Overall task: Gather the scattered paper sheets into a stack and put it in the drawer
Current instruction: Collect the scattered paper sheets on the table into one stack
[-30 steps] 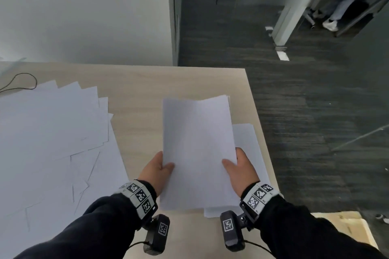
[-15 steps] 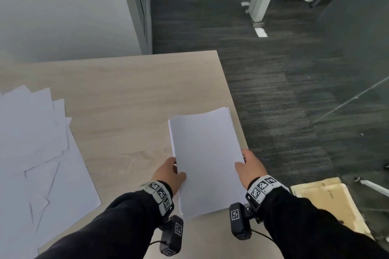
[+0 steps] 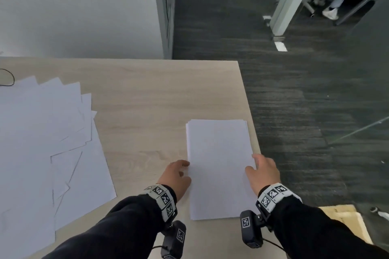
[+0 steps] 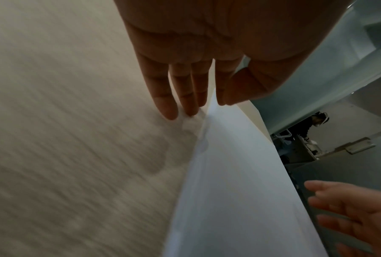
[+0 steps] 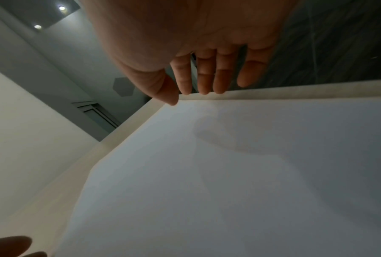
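So nearest the camera you've got both forearms in dark sleeves, and between them the stack [image 3: 219, 166] lying flat on the desk [image 3: 151, 99], right up near the desk's right edge. Its long axis runs straight away from the person, short edge toward the body, far short edge pointing at the back of the desk.

The left hand [image 3: 175, 175] sits on the stack's left long edge with its fingers loosely extended, tips touching the edge and the wood beside it, not wrapped round anything. The right hand [image 3: 262, 171] is at the right long edge, fingers spread and relaxed, thumb laid on the top sheet, the others draped toward the desk edge. Neither hand is pinching the paper as far as I can tell from the wrist views.

So the stack is flanked evenly, 1 hand per long side, and both are about equally close. Looks to me like squaring-up.

Further out and to the left, the loose sheets [image 3: 42, 132] are fanned over each other at all angles, well apart from the stack. That makes the left hand the nearer 1 for fetching more, I'd guess. The drawer isn't clearly in view.
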